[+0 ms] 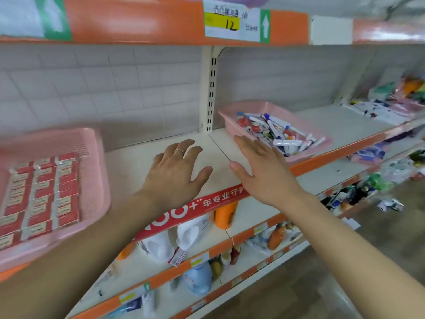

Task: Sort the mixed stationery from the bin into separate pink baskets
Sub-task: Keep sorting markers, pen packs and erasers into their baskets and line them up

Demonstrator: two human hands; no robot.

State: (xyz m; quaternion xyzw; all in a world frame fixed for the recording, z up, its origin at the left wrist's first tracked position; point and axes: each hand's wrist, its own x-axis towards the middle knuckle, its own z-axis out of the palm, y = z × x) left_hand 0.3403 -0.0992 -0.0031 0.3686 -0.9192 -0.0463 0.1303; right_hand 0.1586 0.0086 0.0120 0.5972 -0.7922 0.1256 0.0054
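The left hand and right hand are spread flat and empty over the shelf. The bin of mixed stationery sits at the shelf's front edge, just beside the right fingertips. The pieces look light and hard, so pinch them singly. The pink basket of red boxes is well apart, and nothing stands between.

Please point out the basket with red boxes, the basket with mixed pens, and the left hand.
basket with red boxes (76, 140), head view, on its back wall.
basket with mixed pens (230, 124), head view, on its left wall.
left hand (174, 171), head view, on its back.
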